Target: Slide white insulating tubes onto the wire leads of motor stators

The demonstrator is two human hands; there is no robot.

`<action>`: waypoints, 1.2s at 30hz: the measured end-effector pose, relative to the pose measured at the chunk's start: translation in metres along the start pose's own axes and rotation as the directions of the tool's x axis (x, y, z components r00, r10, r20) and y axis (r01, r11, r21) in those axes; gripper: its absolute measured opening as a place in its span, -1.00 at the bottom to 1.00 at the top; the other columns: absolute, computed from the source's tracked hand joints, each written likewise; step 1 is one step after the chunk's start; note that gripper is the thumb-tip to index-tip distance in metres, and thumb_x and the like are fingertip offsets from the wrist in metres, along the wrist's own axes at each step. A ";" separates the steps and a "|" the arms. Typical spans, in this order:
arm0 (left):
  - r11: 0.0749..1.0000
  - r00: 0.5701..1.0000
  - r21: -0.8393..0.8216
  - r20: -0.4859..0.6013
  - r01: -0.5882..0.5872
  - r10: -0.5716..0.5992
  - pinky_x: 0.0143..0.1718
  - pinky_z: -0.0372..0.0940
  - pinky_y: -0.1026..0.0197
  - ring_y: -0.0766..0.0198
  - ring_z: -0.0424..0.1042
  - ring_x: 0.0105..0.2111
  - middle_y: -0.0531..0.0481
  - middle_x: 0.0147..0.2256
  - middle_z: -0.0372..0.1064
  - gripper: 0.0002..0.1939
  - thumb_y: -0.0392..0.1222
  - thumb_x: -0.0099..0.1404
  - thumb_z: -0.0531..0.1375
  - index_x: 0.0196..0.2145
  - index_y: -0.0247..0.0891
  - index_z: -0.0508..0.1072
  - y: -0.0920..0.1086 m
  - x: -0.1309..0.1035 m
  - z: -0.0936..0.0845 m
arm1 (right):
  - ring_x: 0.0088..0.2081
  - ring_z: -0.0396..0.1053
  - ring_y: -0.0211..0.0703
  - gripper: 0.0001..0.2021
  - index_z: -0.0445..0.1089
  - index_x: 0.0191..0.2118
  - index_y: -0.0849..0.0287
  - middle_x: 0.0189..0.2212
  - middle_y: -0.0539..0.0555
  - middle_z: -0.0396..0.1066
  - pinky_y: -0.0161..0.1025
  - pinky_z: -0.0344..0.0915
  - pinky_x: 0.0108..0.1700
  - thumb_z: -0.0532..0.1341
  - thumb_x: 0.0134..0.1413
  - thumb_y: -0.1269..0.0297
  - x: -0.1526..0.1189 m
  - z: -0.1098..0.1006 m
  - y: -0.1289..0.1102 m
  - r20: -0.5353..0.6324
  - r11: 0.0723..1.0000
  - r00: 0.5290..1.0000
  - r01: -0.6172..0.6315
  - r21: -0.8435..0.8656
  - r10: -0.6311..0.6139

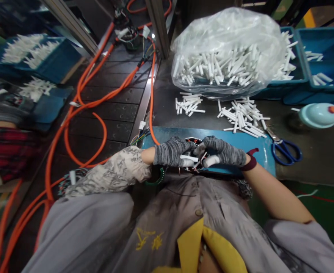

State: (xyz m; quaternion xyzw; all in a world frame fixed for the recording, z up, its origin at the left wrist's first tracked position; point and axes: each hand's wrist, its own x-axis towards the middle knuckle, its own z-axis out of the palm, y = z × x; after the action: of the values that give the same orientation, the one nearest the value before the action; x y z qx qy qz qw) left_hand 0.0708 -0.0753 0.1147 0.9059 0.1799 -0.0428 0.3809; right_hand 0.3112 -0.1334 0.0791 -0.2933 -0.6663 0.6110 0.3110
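Note:
Both my hands wear grey knit gloves with white fingertips and meet over a round wired part (pixel 193 141) at the front edge of a blue mat (pixel 167 133). My left hand (pixel 174 152) is closed, with a short white tube (pixel 189 158) between thumb and fingers. Opposite it, my right hand (pixel 223 152) pinches at thin wires (pixel 203 156) coming from the part. Most of the round part is hidden under the gloves. Loose white tubes (pixel 242 115) lie in a pile just beyond the mat, with a smaller pile (pixel 188 103) to its left.
A clear plastic bag (pixel 226 30) full of white tubes rests by blue bins (pixel 316 89). Blue-handled scissors (pixel 286 151) and a light-blue lidded container (pixel 317 115) stand right. Orange hoses (pixel 80 91) run over the conveyor (pixel 112 91) at left. A co-worker's plaid sleeve (pixel 9 149) is far left.

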 end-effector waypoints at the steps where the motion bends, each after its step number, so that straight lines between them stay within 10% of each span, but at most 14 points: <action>1: 0.999 1.000 0.049 -0.006 0.004 -0.003 -0.16 0.31 0.18 0.18 0.48 -0.27 -0.09 -0.22 0.53 -0.61 0.02 0.38 0.25 0.01 -0.31 0.53 0.000 0.002 -0.001 | -0.27 0.52 -0.15 -0.63 0.58 -0.16 0.13 -0.31 0.03 0.59 -0.18 0.49 -0.14 0.46 0.05 -0.04 0.002 0.001 0.002 -0.050 0.997 0.998 -0.046 0.055 0.049; 7: 0.920 0.981 0.373 -0.187 0.116 -0.048 0.07 0.22 -0.01 0.07 0.44 -0.16 -0.14 -0.21 0.52 -0.56 0.05 0.54 0.03 -0.09 -0.29 0.61 0.005 0.000 -0.014 | -0.30 0.51 -0.15 -0.59 0.62 -0.24 0.16 -0.33 0.03 0.61 -0.19 0.48 -0.15 0.48 -0.04 -0.09 0.007 -0.010 0.004 -0.265 0.986 0.951 -0.134 0.104 0.157; 20: 0.972 0.987 0.236 -0.153 -0.005 0.042 0.05 0.34 0.03 0.07 0.49 -0.11 -0.14 -0.12 0.55 -0.61 -0.21 0.38 0.11 0.11 -0.25 0.51 0.002 -0.012 0.016 | -0.29 0.55 -0.15 -0.71 0.65 -0.23 0.14 -0.32 0.06 0.63 -0.23 0.48 -0.19 0.45 0.06 0.02 -0.001 -0.002 -0.008 -0.166 0.992 0.982 -0.101 -0.074 0.088; 36: 0.959 0.886 0.284 -0.449 0.016 0.118 0.17 0.31 -0.21 0.00 0.47 -0.06 -0.20 -0.14 0.52 -0.69 -0.21 0.28 0.13 -0.06 -0.26 0.52 -0.023 -0.024 0.054 | -0.39 0.44 -0.19 -0.60 0.57 -0.30 0.19 -0.41 0.05 0.57 -0.26 0.37 -0.35 0.42 0.02 -0.11 0.002 0.024 -0.005 -0.328 0.984 0.929 -0.175 0.010 0.169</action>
State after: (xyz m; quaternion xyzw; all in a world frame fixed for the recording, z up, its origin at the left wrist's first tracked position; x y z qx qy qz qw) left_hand 0.0434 -0.1051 0.0661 0.9391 0.2333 0.1588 0.1962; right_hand 0.2909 -0.1473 0.0831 -0.4510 -0.5829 0.5721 0.3600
